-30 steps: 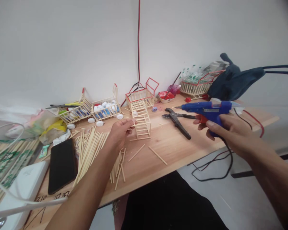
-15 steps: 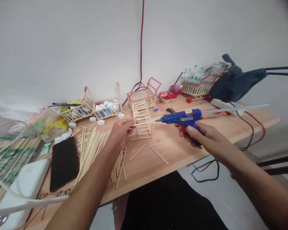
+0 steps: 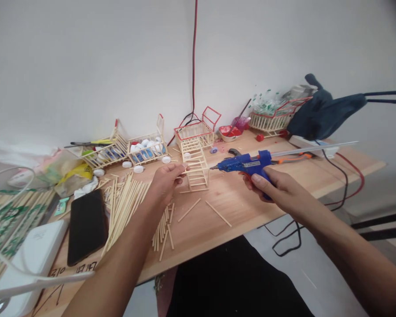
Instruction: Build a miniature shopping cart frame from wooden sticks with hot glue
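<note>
Pale wall [image 3: 119,66], with one red-and-black cable [image 3: 194,66] hanging down it. Wooden tabletop [image 3: 191,237] against the wall, bearing the following. One ladder-like stick frame [image 3: 198,170], at mid-table, in front of one red-rimmed stick cart [image 3: 194,128]. My left hand [image 3: 166,181]: fingertips pinched narrow at the frame's left side. My right hand [image 3: 269,180]: wrapped round the handle of one blue glue gun [image 3: 246,164], clear rod projecting from its rear; nozzle just beside the frame's right side, whether touching I cannot tell. Near my left forearm: loose sticks [image 3: 123,209], heaped; one black phone [image 3: 87,226]. Toward the back right: one dish of red paint [image 3: 230,133], brush resting in it.
</note>
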